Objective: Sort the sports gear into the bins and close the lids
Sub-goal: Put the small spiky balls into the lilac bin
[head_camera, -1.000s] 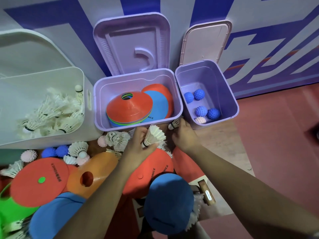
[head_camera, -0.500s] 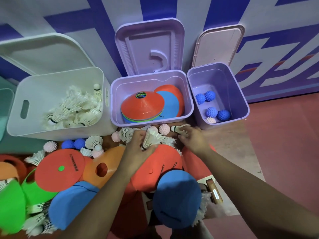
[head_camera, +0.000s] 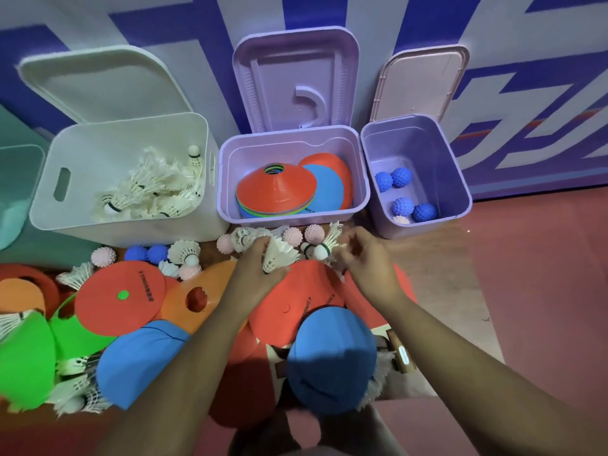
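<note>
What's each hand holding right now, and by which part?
The left hand grips a white shuttlecock near its cork end, feathers fanned out. The right hand is curled but blurred; whether it holds anything cannot be told.

Both arms forward, left hand [head_camera: 252, 273] around a shuttlecock [head_camera: 279, 255], right hand [head_camera: 368, 264] blurred, half-curled

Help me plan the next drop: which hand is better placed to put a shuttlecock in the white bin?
Left. The left hand grips a shuttlecock, and the white bin sits on that side; the right hand is blurred and farther from it.
</note>
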A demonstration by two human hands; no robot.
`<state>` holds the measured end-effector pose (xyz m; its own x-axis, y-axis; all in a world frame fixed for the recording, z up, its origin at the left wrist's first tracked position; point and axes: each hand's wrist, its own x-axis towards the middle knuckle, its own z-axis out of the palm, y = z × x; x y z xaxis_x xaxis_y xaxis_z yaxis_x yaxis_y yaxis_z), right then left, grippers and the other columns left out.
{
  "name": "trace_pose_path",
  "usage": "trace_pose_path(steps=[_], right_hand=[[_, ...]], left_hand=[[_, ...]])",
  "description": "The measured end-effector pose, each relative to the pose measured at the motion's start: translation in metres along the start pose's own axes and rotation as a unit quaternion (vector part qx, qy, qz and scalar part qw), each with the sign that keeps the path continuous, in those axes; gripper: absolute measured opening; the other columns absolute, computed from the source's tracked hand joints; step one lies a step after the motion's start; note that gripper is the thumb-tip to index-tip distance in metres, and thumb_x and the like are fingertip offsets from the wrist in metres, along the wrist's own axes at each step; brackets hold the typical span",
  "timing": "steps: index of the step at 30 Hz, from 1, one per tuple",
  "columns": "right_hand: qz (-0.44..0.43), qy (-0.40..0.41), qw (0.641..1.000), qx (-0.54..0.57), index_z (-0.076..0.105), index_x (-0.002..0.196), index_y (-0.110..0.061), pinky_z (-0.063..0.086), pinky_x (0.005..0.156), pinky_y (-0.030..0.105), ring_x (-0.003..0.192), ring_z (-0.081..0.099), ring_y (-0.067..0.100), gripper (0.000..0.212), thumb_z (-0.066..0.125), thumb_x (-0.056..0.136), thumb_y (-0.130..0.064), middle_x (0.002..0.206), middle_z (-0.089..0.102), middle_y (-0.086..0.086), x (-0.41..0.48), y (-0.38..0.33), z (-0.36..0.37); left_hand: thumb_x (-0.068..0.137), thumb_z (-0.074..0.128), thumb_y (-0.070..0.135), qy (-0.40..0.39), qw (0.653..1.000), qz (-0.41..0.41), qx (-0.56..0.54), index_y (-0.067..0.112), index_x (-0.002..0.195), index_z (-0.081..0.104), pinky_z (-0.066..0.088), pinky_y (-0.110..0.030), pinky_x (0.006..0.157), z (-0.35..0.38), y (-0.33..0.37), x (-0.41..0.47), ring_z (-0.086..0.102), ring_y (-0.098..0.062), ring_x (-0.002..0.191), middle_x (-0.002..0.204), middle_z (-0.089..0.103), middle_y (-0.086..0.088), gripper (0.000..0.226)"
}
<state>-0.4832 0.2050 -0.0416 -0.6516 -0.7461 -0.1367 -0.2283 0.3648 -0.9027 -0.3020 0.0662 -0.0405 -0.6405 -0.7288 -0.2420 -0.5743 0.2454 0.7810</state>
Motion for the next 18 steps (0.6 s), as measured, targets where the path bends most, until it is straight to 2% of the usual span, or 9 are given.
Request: trace_pose_path(steps=[2, 4, 7, 9, 12, 13, 15, 16, 18], right_hand=[[0.009, 0.002, 0.998, 0.069, 0.053, 0.092, -0.021, 0.046, 0.065, 0.023, 0.067, 0.054, 0.007, 0.027, 0.069, 0.081, -0.003, 0.076, 0.059, -0.007, -0.006, -0.017, 0.004], [0.012, 0.001, 0.995, 0.097, 0.054, 0.1, -0.018, 0.046, 0.068, 0.018, 0.07, 0.057, 0.005, 0.032, 0.072, 0.08, -0.001, 0.081, 0.062, -0.002, -0.007, -0.029, 0.01], [-0.005, -0.029, 0.998, 0.048, 0.059, 0.1, -0.02, 0.051, 0.072, 0.03, 0.073, 0.063, 0.015, 0.026, 0.071, 0.079, -0.01, 0.081, 0.067, -0.001, -0.007, -0.031, 0.018], [-0.015, -0.056, 0.998, 0.039, 0.064, 0.097, -0.019, 0.053, 0.076, 0.036, 0.075, 0.065, 0.018, 0.018, 0.068, 0.081, -0.011, 0.082, 0.07, -0.001, -0.01, -0.031, 0.025], [-0.021, -0.113, 0.992, 0.053, 0.072, 0.09, -0.016, 0.053, 0.084, 0.032, 0.087, 0.067, 0.012, 0.015, 0.06, 0.088, -0.007, 0.089, 0.073, -0.004, -0.016, -0.037, 0.033], [-0.03, -0.126, 0.989, 0.067, 0.073, 0.089, -0.016, 0.052, 0.086, 0.029, 0.09, 0.066, 0.01, 0.017, 0.059, 0.089, -0.006, 0.092, 0.073, -0.005, -0.016, -0.039, 0.034], [-0.026, -0.118, 0.987, 0.102, 0.074, 0.089, -0.013, 0.049, 0.079, 0.02, 0.084, 0.063, 0.0, 0.021, 0.055, 0.091, -0.003, 0.091, 0.07, -0.008, -0.013, -0.042, 0.033], [-0.005, -0.099, 0.988, 0.118, 0.073, 0.088, -0.011, 0.046, 0.073, 0.017, 0.076, 0.06, -0.003, 0.021, 0.055, 0.092, -0.001, 0.087, 0.07, -0.009, -0.009, -0.042, 0.031], [0.039, -0.054, 0.993, 0.094, 0.07, 0.084, -0.009, 0.044, 0.066, 0.02, 0.062, 0.055, -0.004, 0.016, 0.057, 0.09, -0.002, 0.077, 0.067, -0.006, 0.002, -0.032, 0.028]], left_hand=[[0.076, 0.077, 0.018, -0.012, 1.0, 0.025, 0.007, 0.024, 0.122, 0.056, 0.039, -0.01, 0.081, 0.0, 0.008, 0.0, 0.057, 0.0, 0.099, 0.113, 0.063, 0.011, 0.051], [0.077, 0.077, 0.016, -0.024, 0.999, 0.04, -0.001, 0.023, 0.129, 0.055, 0.036, -0.004, 0.087, -0.002, 0.017, -0.003, 0.055, 0.001, 0.109, 0.123, 0.061, 0.011, 0.057], [0.077, 0.077, 0.02, -0.048, 0.998, 0.031, -0.04, 0.026, 0.132, 0.051, 0.042, -0.02, 0.102, -0.003, 0.021, -0.008, 0.056, -0.001, 0.117, 0.129, 0.06, 0.013, 0.061], [0.076, 0.078, 0.026, -0.057, 0.997, 0.025, -0.048, 0.031, 0.132, 0.049, 0.045, -0.029, 0.103, -0.005, 0.024, -0.013, 0.057, 0.002, 0.114, 0.126, 0.061, 0.016, 0.062], [0.076, 0.081, 0.023, -0.063, 0.993, 0.019, -0.099, 0.033, 0.14, 0.043, 0.042, -0.021, 0.102, -0.004, 0.027, -0.017, 0.054, 0.004, 0.119, 0.132, 0.057, 0.017, 0.074], [0.077, 0.08, 0.022, -0.059, 0.992, 0.016, -0.112, 0.032, 0.139, 0.044, 0.04, -0.022, 0.105, -0.004, 0.026, -0.018, 0.052, 0.001, 0.123, 0.135, 0.056, 0.015, 0.073], [0.076, 0.079, 0.027, -0.04, 0.992, 0.008, -0.121, 0.036, 0.133, 0.049, 0.04, -0.029, 0.108, -0.005, 0.023, -0.018, 0.052, -0.003, 0.125, 0.135, 0.057, 0.012, 0.065], [0.076, 0.08, 0.028, -0.03, 0.992, -0.001, -0.124, 0.04, 0.128, 0.051, 0.04, -0.027, 0.107, -0.006, 0.023, -0.02, 0.052, -0.001, 0.124, 0.133, 0.059, 0.014, 0.061], [0.078, 0.081, 0.022, -0.006, 0.992, -0.014, -0.125, 0.044, 0.121, 0.051, 0.037, -0.011, 0.099, -0.008, 0.019, -0.022, 0.051, 0.013, 0.116, 0.126, 0.059, 0.023, 0.057]])
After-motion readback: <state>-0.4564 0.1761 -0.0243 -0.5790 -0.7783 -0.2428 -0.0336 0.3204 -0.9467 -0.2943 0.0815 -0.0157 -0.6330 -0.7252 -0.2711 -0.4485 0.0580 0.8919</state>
